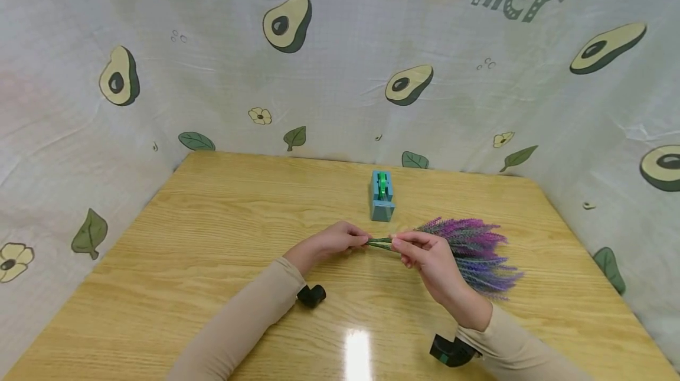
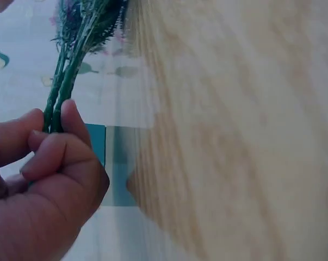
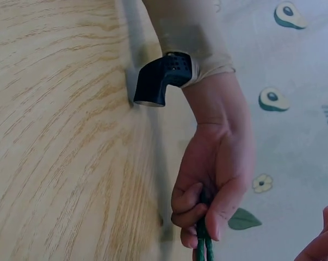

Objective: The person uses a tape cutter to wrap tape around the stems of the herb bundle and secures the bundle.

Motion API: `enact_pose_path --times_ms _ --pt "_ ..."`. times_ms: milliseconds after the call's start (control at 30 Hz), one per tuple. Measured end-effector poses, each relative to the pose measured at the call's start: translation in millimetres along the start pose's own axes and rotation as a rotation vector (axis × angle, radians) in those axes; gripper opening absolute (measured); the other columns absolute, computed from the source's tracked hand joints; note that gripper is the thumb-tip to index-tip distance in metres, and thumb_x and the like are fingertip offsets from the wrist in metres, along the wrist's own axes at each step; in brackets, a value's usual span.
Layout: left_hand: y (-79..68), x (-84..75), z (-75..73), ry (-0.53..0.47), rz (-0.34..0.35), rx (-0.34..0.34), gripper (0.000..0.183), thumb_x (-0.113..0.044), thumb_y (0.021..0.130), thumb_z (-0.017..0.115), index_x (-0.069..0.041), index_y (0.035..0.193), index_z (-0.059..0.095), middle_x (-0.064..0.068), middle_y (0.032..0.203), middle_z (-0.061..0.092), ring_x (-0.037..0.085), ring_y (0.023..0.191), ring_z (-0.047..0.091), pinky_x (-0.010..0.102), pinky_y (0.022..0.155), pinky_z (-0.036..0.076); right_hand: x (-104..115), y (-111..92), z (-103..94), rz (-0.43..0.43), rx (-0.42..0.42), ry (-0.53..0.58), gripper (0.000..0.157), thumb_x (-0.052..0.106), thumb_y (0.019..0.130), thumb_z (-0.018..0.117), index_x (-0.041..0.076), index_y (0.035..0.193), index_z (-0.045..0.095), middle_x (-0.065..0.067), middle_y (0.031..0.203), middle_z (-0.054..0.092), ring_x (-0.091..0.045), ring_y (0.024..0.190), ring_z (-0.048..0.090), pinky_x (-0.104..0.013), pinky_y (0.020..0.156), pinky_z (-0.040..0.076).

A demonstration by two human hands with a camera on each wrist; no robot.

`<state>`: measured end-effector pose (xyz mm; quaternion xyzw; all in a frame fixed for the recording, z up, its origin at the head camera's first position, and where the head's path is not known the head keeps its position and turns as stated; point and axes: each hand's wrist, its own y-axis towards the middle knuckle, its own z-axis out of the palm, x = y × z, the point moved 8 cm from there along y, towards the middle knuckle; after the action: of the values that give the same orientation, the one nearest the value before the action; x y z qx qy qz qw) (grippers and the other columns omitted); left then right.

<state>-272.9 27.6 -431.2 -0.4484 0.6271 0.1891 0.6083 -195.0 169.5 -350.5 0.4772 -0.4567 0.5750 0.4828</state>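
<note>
My left hand [image 1: 340, 238] pinches the green stems of a bunch of artificial lavender [image 1: 467, 245] between thumb and fingers. In the left wrist view the stems [image 2: 57, 98] rise side by side from those fingertips. The flower heads, magenta and blue-violet, spread to the right over the table. My right hand [image 1: 432, 263] is in front of the stems in the head view, thumb and index finger close together, overlapping them. The left wrist view shows it apart from the stems, at the corner. I cannot tell whether its fingertips hold something small.
A blue tape dispenser [image 1: 382, 195] with a green roll stands behind the hands on the wooden table [image 1: 255, 192]. Black cameras [image 1: 311, 296] sit at both wrists. A cloth with avocado prints [image 1: 287, 23] hangs around the back and sides.
</note>
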Motion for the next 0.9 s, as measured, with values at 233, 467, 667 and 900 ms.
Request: enact_pose_path --times_ms 233,467,667,900 --pt "-2.8 -5.8 6.9 0.002 0.024 0.064 0.029 -0.014 0.099 0.047 0.002 0.117 0.062 0.004 0.079 0.055 0.013 0.057 0.034 0.022 0.053 0.03 -4 -1 0.1 0.008 -0.004 0.014 0.011 0.007 0.088 0.064 0.013 0.087 0.073 0.0 0.082 0.067 -0.01 0.061 0.053 -0.022 0.058 0.046" --pt "-7.8 -19.5 16.9 0.043 0.065 0.066 0.028 -0.015 0.099 0.048 0.003 0.112 0.064 0.002 0.06 0.04 0.012 0.052 0.031 0.024 0.051 0.027 -13 -1 -0.2 0.041 -0.027 -0.001 0.01 0.007 0.088 0.064 0.012 0.087 0.073 0.001 0.077 0.065 -0.011 0.06 0.052 -0.023 0.057 0.046" --pt "-9.4 -28.0 27.8 -0.009 0.084 0.109 0.028 -0.014 0.099 0.047 0.005 0.115 0.061 0.002 0.079 0.055 0.013 0.06 0.035 0.025 0.055 0.03 -21 -3 -0.7 0.069 -0.057 0.012 0.012 0.006 0.088 0.064 0.013 0.083 0.073 0.0 0.076 0.066 -0.012 0.059 0.052 -0.023 0.056 0.046" --pt "-13.7 -31.9 28.9 -0.067 0.077 0.113 0.029 -0.01 0.099 0.046 0.007 0.118 0.058 0.009 0.104 0.059 0.016 0.078 0.044 0.025 0.064 0.037 -30 -5 -2.0 0.069 -0.081 0.003 0.013 0.004 0.087 0.064 0.012 0.082 0.073 0.0 0.075 0.067 -0.012 0.058 0.051 -0.023 0.055 0.045"
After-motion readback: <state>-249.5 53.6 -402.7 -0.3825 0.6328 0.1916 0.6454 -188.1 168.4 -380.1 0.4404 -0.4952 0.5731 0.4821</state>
